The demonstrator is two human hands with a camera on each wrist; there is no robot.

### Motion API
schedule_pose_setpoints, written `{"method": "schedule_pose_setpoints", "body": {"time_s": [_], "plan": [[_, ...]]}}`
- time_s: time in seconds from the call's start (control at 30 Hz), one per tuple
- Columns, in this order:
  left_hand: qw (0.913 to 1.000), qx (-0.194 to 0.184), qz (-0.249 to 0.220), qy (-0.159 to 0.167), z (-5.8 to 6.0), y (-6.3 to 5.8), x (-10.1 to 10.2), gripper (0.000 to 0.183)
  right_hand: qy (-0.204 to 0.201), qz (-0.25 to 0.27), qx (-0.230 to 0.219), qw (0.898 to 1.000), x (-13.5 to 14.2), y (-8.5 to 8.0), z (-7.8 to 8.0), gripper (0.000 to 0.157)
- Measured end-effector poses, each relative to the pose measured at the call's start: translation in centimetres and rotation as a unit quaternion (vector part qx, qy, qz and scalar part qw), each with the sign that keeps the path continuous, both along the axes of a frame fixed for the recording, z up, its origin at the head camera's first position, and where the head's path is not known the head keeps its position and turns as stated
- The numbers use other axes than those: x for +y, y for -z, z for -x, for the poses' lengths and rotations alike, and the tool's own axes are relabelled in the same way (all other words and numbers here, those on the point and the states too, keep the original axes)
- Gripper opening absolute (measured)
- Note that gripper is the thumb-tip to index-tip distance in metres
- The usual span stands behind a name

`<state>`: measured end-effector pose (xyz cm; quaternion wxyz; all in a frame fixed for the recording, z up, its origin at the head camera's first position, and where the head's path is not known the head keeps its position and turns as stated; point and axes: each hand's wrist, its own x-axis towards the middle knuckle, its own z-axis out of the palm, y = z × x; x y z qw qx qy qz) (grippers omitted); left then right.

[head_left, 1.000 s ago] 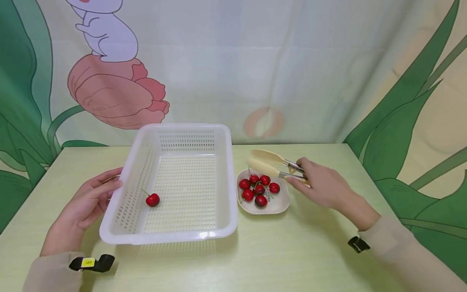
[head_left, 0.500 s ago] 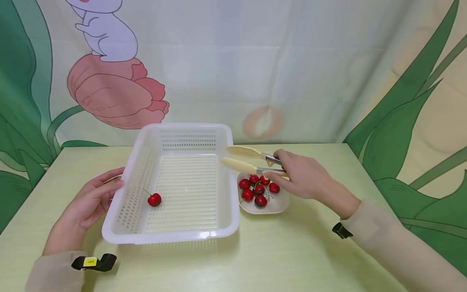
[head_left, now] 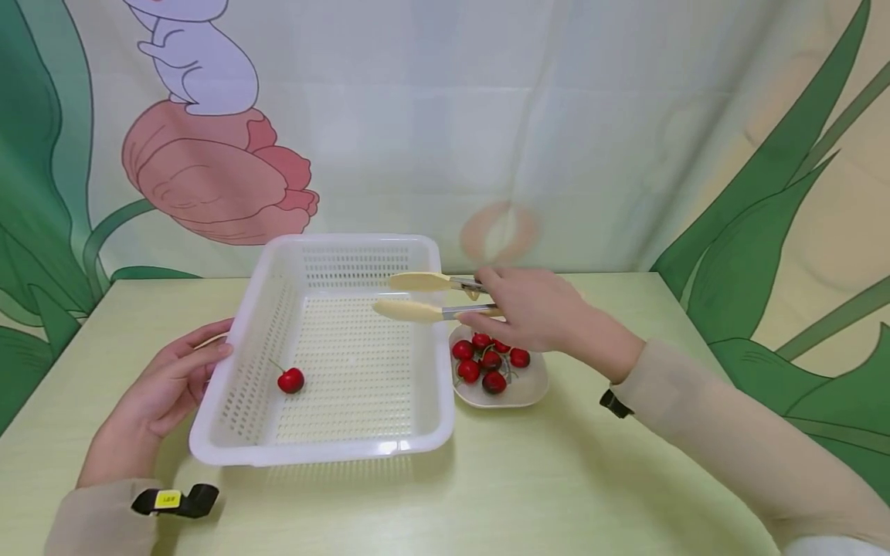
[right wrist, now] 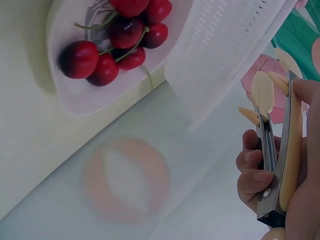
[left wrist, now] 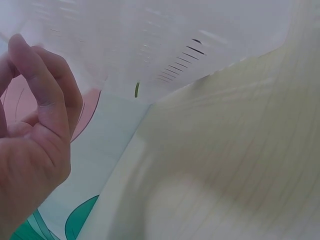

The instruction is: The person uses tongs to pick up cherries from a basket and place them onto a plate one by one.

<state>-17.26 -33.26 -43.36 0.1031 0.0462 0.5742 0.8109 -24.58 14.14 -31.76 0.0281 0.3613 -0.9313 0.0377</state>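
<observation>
My right hand (head_left: 535, 305) grips a pair of metal tongs (right wrist: 282, 150) with cream tips. In the head view those tips (head_left: 410, 311) stand apart over the right rim of a white perforated plastic basket (head_left: 348, 455), with nothing between them. A single red cherry (head_left: 290, 380) with a stem lies inside the basket, toward its left wall. My left hand (head_left: 163, 386) holds the basket's left rim, its thumb along the edge. Beneath my right hand, a small pale plate (head_left: 521, 394) carries several cherries (head_left: 494, 381), partly hidden by the hand.
Basket and plate stand side by side on a pale yellow-green table (head_left: 501, 494). Behind the table's back edge hangs a printed curtain (head_left: 591, 139) with a rabbit, flower and leaves. Black straps (head_left: 184, 500) sit on both wrists.
My right hand has carried the tongs leftward from above the plate to above the basket. The left hand keeps its hold, and the basket has barely shifted. The cherries lie as before.
</observation>
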Motion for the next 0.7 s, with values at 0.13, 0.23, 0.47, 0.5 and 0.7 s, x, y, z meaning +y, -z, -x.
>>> {"method": "schedule_pose_setpoints", "body": {"time_s": [0.13,0.23,0.47,0.5,0.7], "plan": [[1.0,-0.004,0.003,-0.003,-0.1,0.0,0.0,0.031,-0.024,-0.029,0.014,0.999,-1.8,-0.1,0.0,0.054],[1.0,-0.005,0.002,-0.001,-0.2,0.0,0.1,0.032,-0.043,-0.046,0.028,0.998,-2.8,0.2,-0.1,0.054],[1.0,0.001,-0.007,0.006,-0.1,-0.1,-0.1,0.032,-0.094,-0.081,0.061,0.99,-5.2,0.3,-0.6,0.054],[1.0,0.002,-0.007,0.005,-0.1,-0.1,-0.1,0.033,-0.099,-0.084,0.063,0.99,-5.6,0.3,-0.6,0.054],[0.9999,0.005,-0.01,0.01,-0.1,-0.1,0.1,0.033,-0.122,-0.112,0.07,0.984,-7.8,1.0,-0.8,0.054]]}}
